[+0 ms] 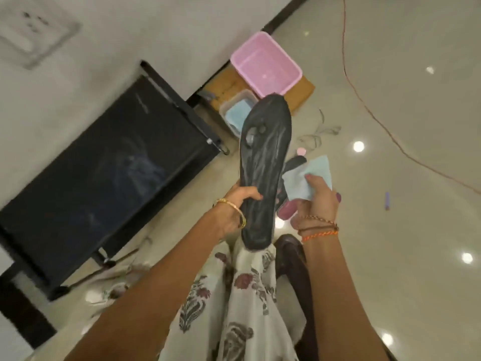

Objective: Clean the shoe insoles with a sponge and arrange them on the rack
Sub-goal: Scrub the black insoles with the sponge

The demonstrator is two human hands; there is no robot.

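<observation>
My left hand (238, 208) grips a long black insole (265, 162) near its heel and holds it upright in front of me, its toe end pointing away. Wet streaks and foam spots show on its surface. Just to the right of the insole, my right hand (318, 204) pinches a thin light-blue sponge (307, 178). The sponge is close to the insole's right edge; I cannot tell if they touch. The black rack (104, 173) stands at the left against the wall.
A pink tub (265, 63) sits on brown cardboard (303, 93) at the back, with a clear box holding something blue (238, 113) beside it. Another dark insole (294, 162) and pink items lie on the glossy floor behind my hands. An orange cord (369, 110) runs across the floor at right.
</observation>
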